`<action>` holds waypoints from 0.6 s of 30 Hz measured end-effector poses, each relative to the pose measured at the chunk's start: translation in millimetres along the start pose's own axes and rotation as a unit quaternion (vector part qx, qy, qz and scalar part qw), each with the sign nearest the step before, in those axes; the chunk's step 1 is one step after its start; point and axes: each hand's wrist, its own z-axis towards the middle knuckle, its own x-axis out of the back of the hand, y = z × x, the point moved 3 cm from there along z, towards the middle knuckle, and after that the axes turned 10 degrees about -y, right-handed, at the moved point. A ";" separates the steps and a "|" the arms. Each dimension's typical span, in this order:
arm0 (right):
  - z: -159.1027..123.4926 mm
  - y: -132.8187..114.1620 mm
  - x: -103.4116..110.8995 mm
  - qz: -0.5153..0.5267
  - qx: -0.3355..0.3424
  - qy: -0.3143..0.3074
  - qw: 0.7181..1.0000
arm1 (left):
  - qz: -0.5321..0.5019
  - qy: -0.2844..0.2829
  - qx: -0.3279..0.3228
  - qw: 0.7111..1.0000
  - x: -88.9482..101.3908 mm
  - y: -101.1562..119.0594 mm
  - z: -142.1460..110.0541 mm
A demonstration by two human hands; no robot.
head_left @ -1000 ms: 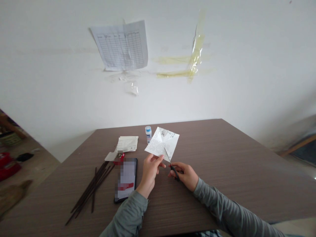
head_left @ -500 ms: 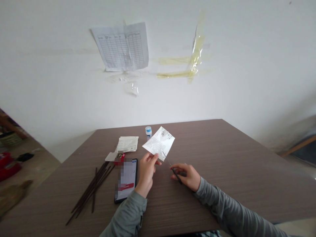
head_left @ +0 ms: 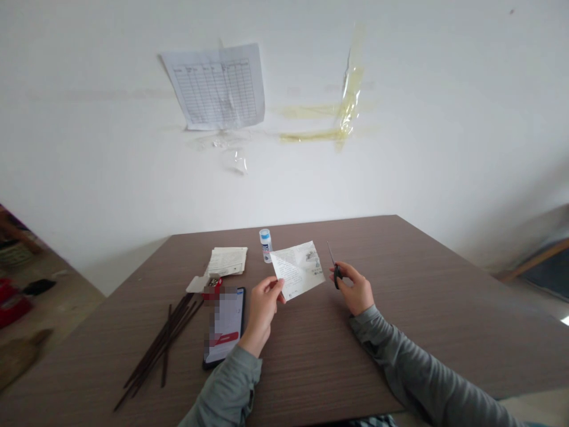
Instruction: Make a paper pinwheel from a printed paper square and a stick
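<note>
A printed, creased square of paper (head_left: 299,268) is pinched at its lower left corner by my left hand (head_left: 262,308), above the table. My right hand (head_left: 355,290) is closed round the black handles of a pair of scissors (head_left: 334,267), whose blades point up and away. The scissors are just right of the paper and apart from it. Behind the paper stands a small bottle with a blue cap (head_left: 265,244). A phone (head_left: 226,326) lies beside my left wrist, its screen partly blurred out.
Left on the brown table (head_left: 400,344) lie a stack of printed paper squares (head_left: 227,261), a small red box (head_left: 212,287) with its white flap up, and several thin dark sticks (head_left: 160,350). A taped sheet (head_left: 217,86) hangs on the wall.
The scissors have moved up and right, away from the paper's lower edge. The paper has turned clockwise and shifted right, still in my left hand. The view has shifted slightly.
</note>
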 end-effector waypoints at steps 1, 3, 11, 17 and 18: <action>0.4 2.3 -0.6 0.009 0.001 -0.001 1.000 | 0.007 -0.002 0.004 1.000 0.5 -0.7 0.7; -0.5 5.0 -4.5 0.028 0.001 -0.022 0.999 | 0.017 -0.005 0.012 1.000 1.2 -1.7 2.1; -3.8 7.6 -12.3 0.047 -0.013 -0.067 0.997 | 0.032 -0.017 0.018 0.999 1.2 -5.4 3.6; -1.7 9.5 -12.7 0.069 -0.040 -0.085 0.993 | 0.027 0.010 0.011 1.000 3.6 -2.9 4.2; -1.5 9.5 -12.9 0.078 -0.045 -0.084 0.992 | 0.027 0.013 0.008 1.000 3.7 -1.6 3.9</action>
